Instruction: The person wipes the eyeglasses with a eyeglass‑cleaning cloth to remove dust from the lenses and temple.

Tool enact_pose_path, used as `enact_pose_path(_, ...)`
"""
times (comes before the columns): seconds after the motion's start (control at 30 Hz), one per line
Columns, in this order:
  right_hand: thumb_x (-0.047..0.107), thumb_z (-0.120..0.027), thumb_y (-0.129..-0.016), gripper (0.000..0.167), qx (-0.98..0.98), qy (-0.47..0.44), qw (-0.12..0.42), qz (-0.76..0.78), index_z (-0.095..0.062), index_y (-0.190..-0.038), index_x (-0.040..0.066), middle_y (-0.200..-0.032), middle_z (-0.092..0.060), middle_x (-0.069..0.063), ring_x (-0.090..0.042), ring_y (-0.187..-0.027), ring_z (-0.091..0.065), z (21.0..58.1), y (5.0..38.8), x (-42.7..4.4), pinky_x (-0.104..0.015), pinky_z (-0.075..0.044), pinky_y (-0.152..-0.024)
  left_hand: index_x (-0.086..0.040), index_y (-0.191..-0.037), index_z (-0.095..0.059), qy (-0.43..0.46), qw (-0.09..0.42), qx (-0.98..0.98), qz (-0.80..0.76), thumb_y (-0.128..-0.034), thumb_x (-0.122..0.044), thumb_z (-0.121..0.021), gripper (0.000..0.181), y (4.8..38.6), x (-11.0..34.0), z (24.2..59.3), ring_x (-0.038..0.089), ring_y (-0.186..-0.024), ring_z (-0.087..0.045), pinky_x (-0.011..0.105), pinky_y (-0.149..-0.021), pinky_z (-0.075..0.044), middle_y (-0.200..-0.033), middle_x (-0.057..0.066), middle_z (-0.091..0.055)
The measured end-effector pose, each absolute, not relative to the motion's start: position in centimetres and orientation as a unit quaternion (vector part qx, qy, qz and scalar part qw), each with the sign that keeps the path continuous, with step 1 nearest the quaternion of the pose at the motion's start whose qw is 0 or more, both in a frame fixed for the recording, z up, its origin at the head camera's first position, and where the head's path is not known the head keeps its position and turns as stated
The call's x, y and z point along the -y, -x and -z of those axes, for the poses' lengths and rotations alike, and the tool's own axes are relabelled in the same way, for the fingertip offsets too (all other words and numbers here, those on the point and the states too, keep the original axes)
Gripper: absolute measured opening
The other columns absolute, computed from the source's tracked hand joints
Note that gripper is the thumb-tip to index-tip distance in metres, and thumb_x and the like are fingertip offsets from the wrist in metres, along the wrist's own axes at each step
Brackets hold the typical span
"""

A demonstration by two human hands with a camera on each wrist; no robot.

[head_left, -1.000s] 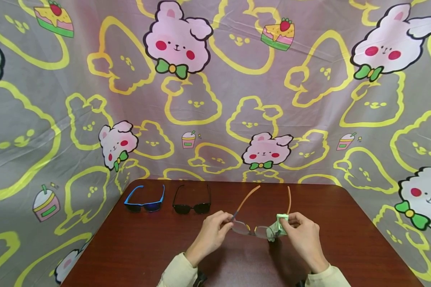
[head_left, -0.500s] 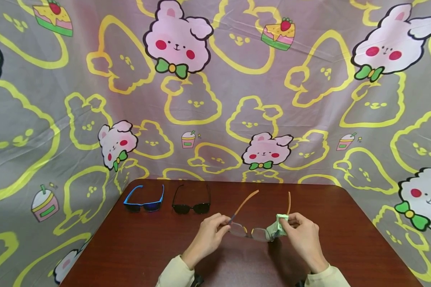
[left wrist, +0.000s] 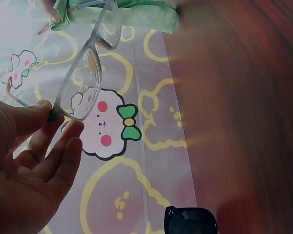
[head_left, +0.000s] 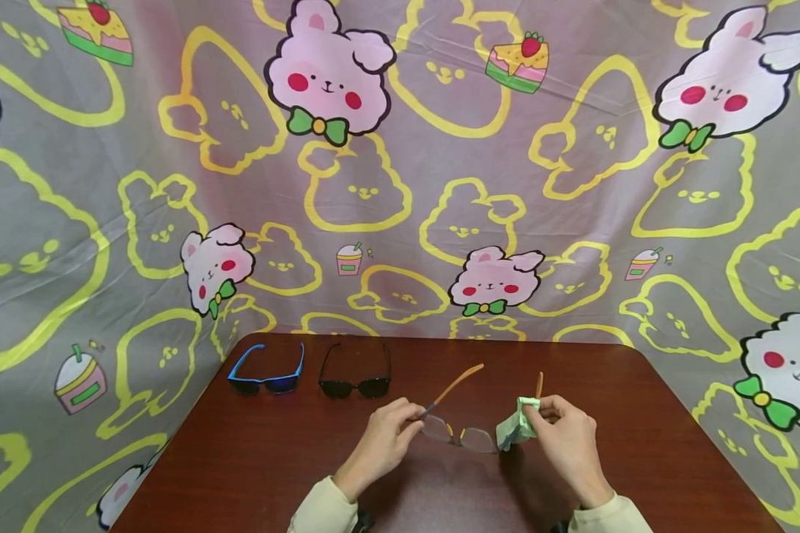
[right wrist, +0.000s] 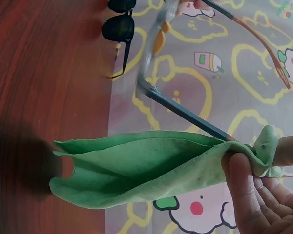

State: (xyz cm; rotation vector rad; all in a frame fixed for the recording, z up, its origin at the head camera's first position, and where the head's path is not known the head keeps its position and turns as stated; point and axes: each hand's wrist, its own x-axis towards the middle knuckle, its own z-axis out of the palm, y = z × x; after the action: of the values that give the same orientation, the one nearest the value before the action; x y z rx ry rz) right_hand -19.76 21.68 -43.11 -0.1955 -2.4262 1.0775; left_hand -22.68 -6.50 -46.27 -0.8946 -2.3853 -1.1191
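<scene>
A pair of eyeglasses (head_left: 458,384) with a clear grey frame and orange-brown temple tips is held above the table, temples unfolded and pointing away. My left hand (head_left: 381,446) pinches it at the left hinge corner, thumb against fingers, as the left wrist view shows on the frame (left wrist: 71,77). My right hand (head_left: 569,446) pinches a light green cloth (head_left: 515,425) folded around the right temple. In the right wrist view the cloth (right wrist: 136,170) hangs loose beyond the thumb, and the dark part of the temple (right wrist: 185,115) runs into it. The fold hides part of that temple.
On the dark red-brown table (head_left: 253,459), blue-framed sunglasses (head_left: 267,384) lie at the back left. Black sunglasses (head_left: 355,387) lie to their right. A cartoon-printed curtain (head_left: 400,163) surrounds the table's back and sides.
The eyeglasses have shifted left and toward me with my left hand. The right temple has slid through the cloth, so less of its tip shows behind my right hand, which has barely moved.
</scene>
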Motion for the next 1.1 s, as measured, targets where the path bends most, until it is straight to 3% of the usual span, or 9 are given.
enact_pose_path(0.5, 0.023, -0.073, -0.083, 0.014, 0.882, 0.073, 0.241, -0.399, -0.07, -0.082, 0.01, -0.068, -0.066, 0.002, -0.009, -0.059, -0.058, 42.9, 19.9, -21.8, -0.024, -0.044, -0.053, -0.013, -0.09, -0.069, 0.337, 0.212, 0.842, 0.364, -0.0809, -0.004, -0.072, 0.014, 22.7, 7.4, 46.4, -0.001, -0.06, -0.041, 0.014, -0.053, -0.036, -0.075, -0.011, -0.05)
enact_pose_path(0.77, 0.031, -0.072, -0.084, 0.022, 0.884, 0.077, 0.234, -0.397, -0.071, -0.085, 0.01, -0.071, -0.067, 0.001, -0.01, -0.061, -0.06, 42.7, 20.0, -22.1, -0.024, -0.045, -0.054, -0.013, -0.091, -0.07, 0.341, 0.201, 0.845, 0.361, -0.0824, -0.006, -0.071, 0.011, 22.8, 7.6, 46.5, -0.001, -0.061, -0.041, 0.014, -0.053, -0.037, -0.075, -0.011, -0.05)
enact_pose_path(1.1, 0.03, -0.072, -0.083, 0.02, 0.881, 0.082, 0.244, -0.396, -0.071, -0.085, 0.01, -0.071, -0.068, 0.001, -0.009, -0.062, -0.061, 42.5, 20.2, -22.2, -0.024, -0.045, -0.054, -0.014, -0.09, -0.07, 0.345, 0.201, 0.846, 0.353, -0.0822, -0.008, -0.072, 0.01, 22.8, 7.7, 46.2, -0.002, -0.059, -0.04, 0.012, -0.052, -0.035, -0.073, -0.012, -0.05)
